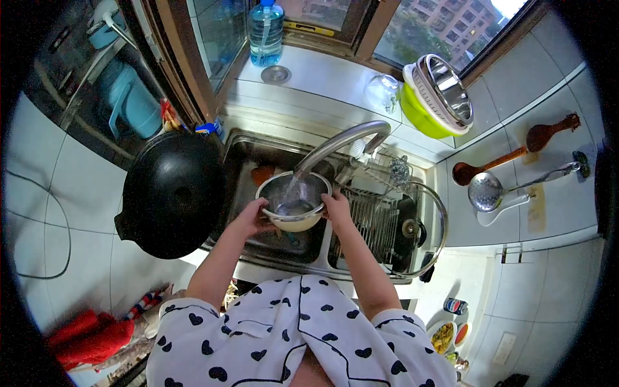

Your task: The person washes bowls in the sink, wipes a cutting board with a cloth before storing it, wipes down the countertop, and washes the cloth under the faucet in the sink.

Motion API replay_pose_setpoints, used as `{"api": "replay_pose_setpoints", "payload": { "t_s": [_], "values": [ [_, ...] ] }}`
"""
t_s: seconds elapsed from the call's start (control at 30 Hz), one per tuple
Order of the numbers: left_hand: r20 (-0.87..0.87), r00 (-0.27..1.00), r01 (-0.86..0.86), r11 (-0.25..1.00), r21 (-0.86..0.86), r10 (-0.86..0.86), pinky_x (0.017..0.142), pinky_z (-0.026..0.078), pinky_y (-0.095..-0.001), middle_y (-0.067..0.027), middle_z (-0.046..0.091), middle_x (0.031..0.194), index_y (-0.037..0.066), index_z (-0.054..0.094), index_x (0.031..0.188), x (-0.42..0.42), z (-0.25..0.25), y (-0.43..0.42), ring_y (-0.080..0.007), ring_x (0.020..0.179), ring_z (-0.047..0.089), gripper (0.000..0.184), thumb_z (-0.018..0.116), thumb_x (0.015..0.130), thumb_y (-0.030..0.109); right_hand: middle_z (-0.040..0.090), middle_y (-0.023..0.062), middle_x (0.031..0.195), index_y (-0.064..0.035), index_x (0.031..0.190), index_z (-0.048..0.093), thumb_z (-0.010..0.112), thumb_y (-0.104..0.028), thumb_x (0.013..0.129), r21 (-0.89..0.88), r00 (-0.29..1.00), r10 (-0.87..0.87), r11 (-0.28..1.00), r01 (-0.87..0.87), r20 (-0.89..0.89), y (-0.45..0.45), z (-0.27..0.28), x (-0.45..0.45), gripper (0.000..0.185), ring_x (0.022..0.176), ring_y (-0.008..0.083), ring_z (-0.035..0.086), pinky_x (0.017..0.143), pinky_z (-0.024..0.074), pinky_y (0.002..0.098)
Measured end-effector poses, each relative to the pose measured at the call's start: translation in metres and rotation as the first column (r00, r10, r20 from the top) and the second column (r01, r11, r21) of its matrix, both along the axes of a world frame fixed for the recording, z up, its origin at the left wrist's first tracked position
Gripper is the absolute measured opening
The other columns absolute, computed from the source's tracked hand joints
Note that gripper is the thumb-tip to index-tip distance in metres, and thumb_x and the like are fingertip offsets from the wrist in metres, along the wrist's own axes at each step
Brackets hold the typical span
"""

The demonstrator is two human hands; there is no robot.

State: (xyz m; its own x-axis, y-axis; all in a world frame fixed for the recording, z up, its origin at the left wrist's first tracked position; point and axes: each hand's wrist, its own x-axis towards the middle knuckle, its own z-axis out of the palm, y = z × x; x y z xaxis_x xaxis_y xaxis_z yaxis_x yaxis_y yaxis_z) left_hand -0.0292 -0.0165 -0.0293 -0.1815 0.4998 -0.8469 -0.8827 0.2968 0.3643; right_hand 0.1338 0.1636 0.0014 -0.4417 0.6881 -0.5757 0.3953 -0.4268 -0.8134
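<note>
Between my two hands is a bowl [295, 224], cream outside and shiny metal inside, held over the left basin of the sink [264, 245]. My left hand [251, 218] grips its left rim, thumb on the edge. On the opposite side my right hand [336, 209] closes around the right rim. Water runs from the curved metal faucet [342, 138] into the bowl, and some water shows inside. A reddish-brown object [262, 174] lies in the basin behind the bowl. The fingers under the bowl are partly hidden.
A dish rack [367, 222] and a pot lid [411, 228] occupy the right basin. A black wok [173, 193] hangs at left. Stacked bowls and colanders [432, 103] lean on the sill beside a blue liquid bottle [265, 35]. Ladles [487, 192] hang at right.
</note>
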Motion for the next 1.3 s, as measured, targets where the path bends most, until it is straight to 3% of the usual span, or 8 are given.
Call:
{"api": "replay_pose_setpoints", "payload": {
  "t_s": [0.23,0.43,0.53,0.77,0.9,0.97,1.17,1.3],
  "values": [
    [-0.879,0.471,0.163,0.987,0.002,-0.076,0.09,0.04,-0.0364,-0.0122,0.048,0.121,0.005,0.037,0.128,0.028,0.056,-0.015,-0.023,0.109,0.047,0.06,0.06,0.072,0.006,0.059,0.0105,0.088,-0.0031,0.112,0.047,0.06,-0.014,0.079,-0.221,0.995,0.041,0.975,-0.021,0.086,-0.014,-0.063,0.015,0.037,0.07,0.0214,0.057,0.057,0.0471,0.0358],
    [-0.307,0.822,-0.411,0.872,0.264,0.48,0.083,0.046,-0.0369,-0.0108,0.053,0.107,0.005,0.044,0.117,0.01,-0.023,-0.032,-0.0254,0.095,0.053,0.051,0.052,0.066,-0.001,0.051,0.0145,0.116,-0.0067,0.12,0.044,0.062,-0.017,0.079,0.207,0.967,0.218,0.96,-0.187,-0.136,-0.024,-0.014,-0.012,0.046,0.103,0.0275,0.051,0.087,0.0414,0.0389],
    [-0.115,0.91,-0.383,0.913,0.139,0.399,0.07,0.05,-0.0386,-0.0086,0.055,0.09,0.006,0.049,0.102,-0.004,-0.064,-0.028,-0.0254,0.08,0.056,0.037,0.054,0.066,0.008,0.04,0.0177,0.126,-0.0117,0.124,0.044,0.068,-0.025,0.075,0.861,0.932,0.336,0.426,-0.277,0.133,-0.028,0.029,-0.015,0.056,0.114,0.0358,0.04,0.095,0.0314,0.0489],
    [-0.335,0.94,-0.066,0.998,0.013,0.066,0.072,0.048,-0.0392,-0.0089,0.053,0.101,0.009,0.049,0.109,-0.015,0.008,0.002,-0.0215,0.084,0.055,0.045,0.055,0.078,0.041,0.054,0.012,0.108,-0.0072,0.093,0.057,0.064,-0.033,0.078,0.717,0.556,0.565,-0.095,-0.691,0.61,-0.025,0.042,-0.007,0.03,0.11,0.0317,0.046,0.094,0.0274,0.0563],
    [-0.774,0.613,0.177,0.928,0.328,0.157,0.094,0.034,-0.0376,-0.013,0.052,0.118,-0.001,0.049,0.116,-0.014,-0.015,0.049,-0.025,0.108,0.048,0.047,0.041,0.091,0.038,0.058,0.0143,0.08,-0.0036,0.09,0.053,0.052,-0.03,0.087,0.622,0.791,0.515,0.512,-0.593,0.33,-0.039,0.048,-0.034,0.026,0.082,0.0338,0.055,0.071,0.0414,0.0431],
    [-0.894,-0.443,0.244,0.968,-0.055,0.061,0.094,0.035,-0.0384,-0.0151,0.053,0.115,-0.001,0.051,0.113,0.013,0.026,0.061,-0.0301,0.109,0.048,0.041,0.038,0.091,0.03,0.056,0.0195,0.074,-0.0027,0.091,0.052,0.046,-0.034,0.09,0.706,0.931,0.352,0.635,-0.314,0.098,-0.038,0.029,-0.043,0.032,0.07,0.0403,0.053,0.059,0.042,0.0424],
    [-0.875,0.211,0.333,0.874,-0.355,-0.436,0.089,0.04,-0.0373,-0.0117,0.056,0.111,0.005,0.053,0.114,-0.031,0.063,0.098,-0.0312,0.103,0.05,0.033,0.049,0.084,0.019,0.048,0.0096,0.076,-0.0004,0.09,0.048,0.042,-0.026,0.093,0.55,0.96,0.25,0.823,-0.142,-0.126,-0.053,0.048,-0.045,0.026,0.068,0.0193,0.044,0.064,0.0385,0.0308],
    [-0.952,-0.298,0.26,0.966,-0.006,0.074,0.094,0.035,-0.0418,-0.0106,0.056,0.112,0.014,0.06,0.105,0.015,0.081,0.088,-0.0292,0.107,0.048,0.028,0.055,0.079,0.02,0.056,0.0097,0.089,-0.0021,0.101,0.05,0.04,-0.026,0.094,0.256,0.944,0.092,0.967,-0.008,-0.317,-0.037,0.031,-0.054,0.027,0.076,0.0217,0.051,0.068,0.0412,0.0331]
  ]
}}
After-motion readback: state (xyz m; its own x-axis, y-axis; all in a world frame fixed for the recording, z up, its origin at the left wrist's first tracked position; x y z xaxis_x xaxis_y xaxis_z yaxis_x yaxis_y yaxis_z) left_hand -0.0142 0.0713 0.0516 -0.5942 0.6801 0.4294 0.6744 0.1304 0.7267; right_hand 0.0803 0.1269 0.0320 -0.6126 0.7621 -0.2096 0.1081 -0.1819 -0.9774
